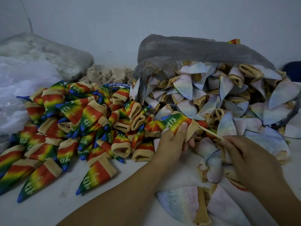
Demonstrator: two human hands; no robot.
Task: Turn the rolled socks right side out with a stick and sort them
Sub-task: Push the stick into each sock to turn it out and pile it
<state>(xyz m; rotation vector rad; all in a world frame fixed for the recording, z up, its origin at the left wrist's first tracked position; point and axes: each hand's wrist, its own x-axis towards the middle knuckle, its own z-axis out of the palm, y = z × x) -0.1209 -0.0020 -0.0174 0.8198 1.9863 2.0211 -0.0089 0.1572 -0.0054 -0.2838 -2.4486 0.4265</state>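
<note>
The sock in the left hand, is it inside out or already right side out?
Right side out: the sock shows its bright rainbow print, with the stick reaching into its cuff.

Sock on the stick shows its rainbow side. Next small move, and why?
Probably draw the stick back out with the right hand while the left hand holds the sock. The sock shows its print right to the blue tip, so the turning looks done, and the stick sits in the beige cuff. The sock could then join the rainbow pile on the left.
</note>
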